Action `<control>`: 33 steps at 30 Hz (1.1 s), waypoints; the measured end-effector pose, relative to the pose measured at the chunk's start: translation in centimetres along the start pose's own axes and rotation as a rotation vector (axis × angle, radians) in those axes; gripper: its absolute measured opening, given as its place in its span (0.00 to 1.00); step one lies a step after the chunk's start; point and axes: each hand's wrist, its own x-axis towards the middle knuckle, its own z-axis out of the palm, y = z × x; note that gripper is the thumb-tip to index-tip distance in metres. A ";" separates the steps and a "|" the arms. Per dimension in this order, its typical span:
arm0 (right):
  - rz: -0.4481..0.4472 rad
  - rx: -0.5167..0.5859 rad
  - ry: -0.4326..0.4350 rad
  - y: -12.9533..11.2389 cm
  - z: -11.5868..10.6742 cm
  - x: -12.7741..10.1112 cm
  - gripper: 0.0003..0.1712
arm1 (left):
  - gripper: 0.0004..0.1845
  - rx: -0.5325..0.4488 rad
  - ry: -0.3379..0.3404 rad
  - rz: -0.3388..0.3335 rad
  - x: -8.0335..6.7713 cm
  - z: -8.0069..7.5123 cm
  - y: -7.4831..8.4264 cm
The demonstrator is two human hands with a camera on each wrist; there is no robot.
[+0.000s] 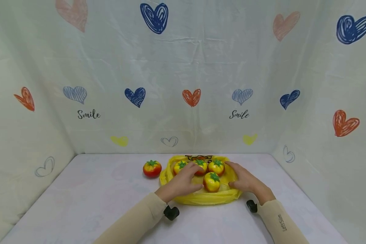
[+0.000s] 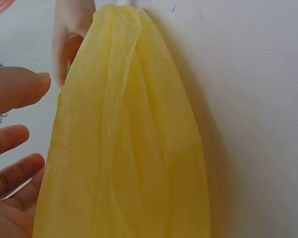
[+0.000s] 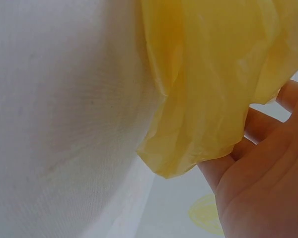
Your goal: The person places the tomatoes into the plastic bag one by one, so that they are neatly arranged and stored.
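Note:
A yellow plastic bag lies spread open on the table, its rim folded into a ring around several red-and-yellow tomatoes with green tops. My left hand hovers over the bag's left part, thumb and fingers apart near the front tomato. In the left wrist view its fingers show beside the yellow plastic. At the bag's right side is my right hand, fingers spread with the thumb apart. The right wrist view has the plastic covering part of its fingers. Another tomato sits outside the bag, to its left.
The white-covered table meets a white curtain printed with hearts at the back and sides. A dark wrist device sits by the left cuff, and another dark device by the right.

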 end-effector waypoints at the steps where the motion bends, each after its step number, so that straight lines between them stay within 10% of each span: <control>1: 0.001 0.004 -0.001 0.0 0.0 0.0 0.48 | 0.27 -0.001 0.002 -0.003 -0.2 -0.1 -0.1; 33: 0.011 -0.013 0.011 0.0 0.4 0.0 0.47 | 0.24 -0.008 0.221 0.048 -4.8 -3.0 -3.7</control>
